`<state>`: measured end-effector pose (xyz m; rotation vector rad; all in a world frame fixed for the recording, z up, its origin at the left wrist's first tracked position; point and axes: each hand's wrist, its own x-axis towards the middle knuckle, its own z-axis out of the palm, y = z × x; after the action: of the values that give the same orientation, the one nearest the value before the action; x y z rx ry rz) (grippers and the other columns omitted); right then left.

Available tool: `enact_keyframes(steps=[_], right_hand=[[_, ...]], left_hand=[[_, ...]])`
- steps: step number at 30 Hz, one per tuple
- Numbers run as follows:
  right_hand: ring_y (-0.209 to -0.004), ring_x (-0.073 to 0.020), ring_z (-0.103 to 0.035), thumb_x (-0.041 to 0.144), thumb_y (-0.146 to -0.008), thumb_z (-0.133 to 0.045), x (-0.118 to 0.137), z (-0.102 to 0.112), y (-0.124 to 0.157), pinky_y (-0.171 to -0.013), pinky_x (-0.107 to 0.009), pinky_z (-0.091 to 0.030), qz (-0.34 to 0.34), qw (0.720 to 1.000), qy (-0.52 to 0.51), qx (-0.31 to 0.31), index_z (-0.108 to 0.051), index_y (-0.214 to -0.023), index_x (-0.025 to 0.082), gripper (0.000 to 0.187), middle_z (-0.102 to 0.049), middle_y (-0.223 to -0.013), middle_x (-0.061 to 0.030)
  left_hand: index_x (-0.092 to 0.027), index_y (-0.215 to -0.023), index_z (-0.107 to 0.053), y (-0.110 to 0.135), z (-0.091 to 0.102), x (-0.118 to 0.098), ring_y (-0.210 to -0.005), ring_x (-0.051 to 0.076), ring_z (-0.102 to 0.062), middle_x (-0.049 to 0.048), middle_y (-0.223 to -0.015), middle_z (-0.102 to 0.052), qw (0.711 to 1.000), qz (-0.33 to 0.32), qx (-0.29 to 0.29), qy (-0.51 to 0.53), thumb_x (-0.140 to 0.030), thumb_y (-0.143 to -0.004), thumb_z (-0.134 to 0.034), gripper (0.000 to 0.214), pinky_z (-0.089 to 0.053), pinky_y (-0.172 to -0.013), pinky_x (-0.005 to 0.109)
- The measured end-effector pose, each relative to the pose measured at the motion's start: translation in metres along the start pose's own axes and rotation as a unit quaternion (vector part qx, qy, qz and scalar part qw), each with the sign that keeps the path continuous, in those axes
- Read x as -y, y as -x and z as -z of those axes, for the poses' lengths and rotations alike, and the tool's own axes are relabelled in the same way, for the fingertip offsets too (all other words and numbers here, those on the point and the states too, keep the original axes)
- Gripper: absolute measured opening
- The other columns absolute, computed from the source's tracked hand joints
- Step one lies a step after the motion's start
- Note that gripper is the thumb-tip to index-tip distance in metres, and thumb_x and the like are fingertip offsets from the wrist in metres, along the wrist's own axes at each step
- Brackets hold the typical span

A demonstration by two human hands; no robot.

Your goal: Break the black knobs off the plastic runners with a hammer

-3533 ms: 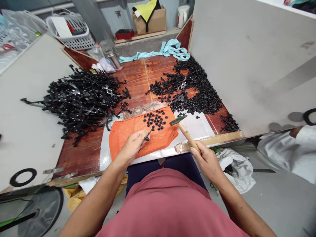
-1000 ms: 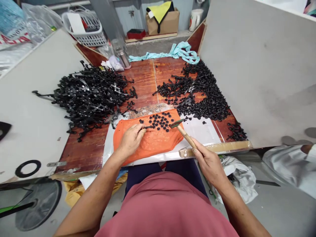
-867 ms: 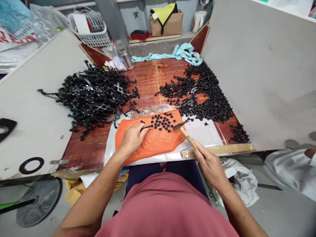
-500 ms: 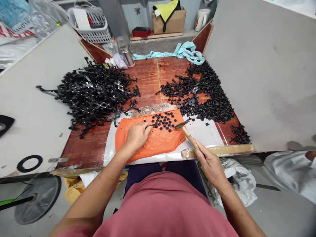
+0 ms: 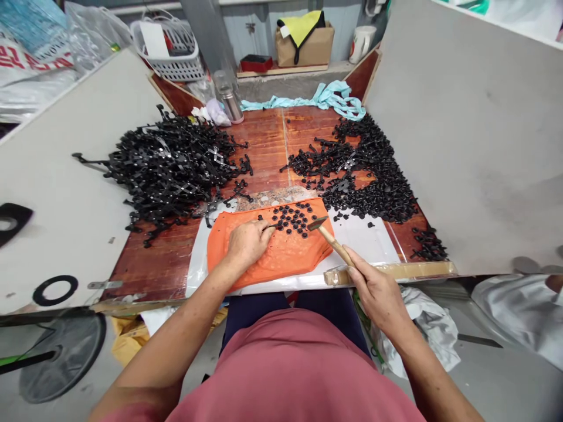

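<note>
My right hand [image 5: 373,284] is closed round the wooden handle of a hammer [image 5: 332,241]. The hammer's dark head is over the right part of an orange cloth [image 5: 246,266], beside several small round black caps [image 5: 292,218] lying there. On the cloth's left half rests my left hand [image 5: 250,241], its thumb and finger pinching a small black part [image 5: 276,225] among the caps. Most of that part is hidden by the fingers. Beneath the cloth is a white sheet [image 5: 365,246] at the table's front.
A heap of long black linkage pieces [image 5: 171,164] covers the table's left side. Small black studs [image 5: 378,176] are piled on the right. Grey panels [image 5: 461,135] flank both sides. A steel flask [image 5: 229,105] and pale blue cloth strips [image 5: 329,99] lie toward the back.
The hammer head has shifted slightly left, nearer the black caps. The left hand keeps its pinch on the cloth. The whole view has moved a little.
</note>
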<state>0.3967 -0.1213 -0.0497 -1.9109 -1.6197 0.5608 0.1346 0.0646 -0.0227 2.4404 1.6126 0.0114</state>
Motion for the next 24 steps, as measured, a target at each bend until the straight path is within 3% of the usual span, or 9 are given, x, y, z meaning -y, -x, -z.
enact_keyframes(steps=[4,10,18,22,24], right_hand=[[-0.116,-0.0258,-0.071,0.030,-0.107,-0.044,0.025,0.007,-0.021,-0.099,-0.039,-0.058,0.059,0.997,0.047,0.024,-0.050,-0.154,0.031,0.048,-0.065,-0.142,-0.0039],[-0.102,-0.0245,-0.076,0.028,-0.107,-0.045,0.041,0.003,-0.047,-0.082,-0.033,-0.061,0.074,0.994,0.078,0.033,-0.046,-0.157,0.033,0.050,-0.076,-0.124,-0.0036],[-0.098,-0.0235,-0.074,0.027,-0.107,-0.044,0.048,-0.002,-0.047,-0.085,-0.034,-0.059,0.105,0.990,0.093,0.013,-0.038,-0.161,0.033,0.055,-0.077,-0.119,-0.0057],[-0.087,-0.0232,-0.075,0.027,-0.107,-0.044,0.046,-0.012,-0.046,-0.076,-0.032,-0.059,0.100,0.984,0.138,0.052,-0.043,-0.158,0.032,0.052,-0.078,-0.109,-0.0058],[-0.086,-0.0231,-0.074,0.028,-0.107,-0.042,0.046,-0.014,-0.045,-0.076,-0.032,-0.058,0.101,0.984,0.138,0.043,-0.043,-0.159,0.031,0.051,-0.077,-0.110,-0.0065]], left_hand=[[-0.022,-0.106,-0.077,0.000,0.001,-0.002,-0.102,0.027,-0.072,0.0083,-0.110,-0.079,1.000,0.006,0.002,-0.007,-0.039,-0.102,-0.048,0.034,-0.049,-0.078,0.032],[-0.023,-0.104,-0.078,-0.004,0.005,0.001,-0.100,0.028,-0.072,0.0093,-0.108,-0.079,1.000,-0.009,0.011,-0.011,-0.041,-0.102,-0.046,0.037,-0.049,-0.077,0.034],[-0.021,-0.103,-0.078,-0.004,0.006,-0.002,-0.096,0.029,-0.072,0.0117,-0.106,-0.078,1.000,-0.012,0.009,-0.014,-0.041,-0.101,-0.047,0.037,-0.050,-0.075,0.034],[-0.021,-0.103,-0.078,-0.002,0.002,0.002,-0.093,0.029,-0.072,0.0123,-0.103,-0.078,1.000,-0.012,0.008,-0.011,-0.041,-0.101,-0.046,0.038,-0.049,-0.073,0.034],[-0.020,-0.102,-0.078,-0.002,0.001,0.004,-0.093,0.029,-0.072,0.0122,-0.104,-0.078,1.000,-0.011,0.013,-0.010,-0.041,-0.102,-0.045,0.039,-0.049,-0.073,0.034]])
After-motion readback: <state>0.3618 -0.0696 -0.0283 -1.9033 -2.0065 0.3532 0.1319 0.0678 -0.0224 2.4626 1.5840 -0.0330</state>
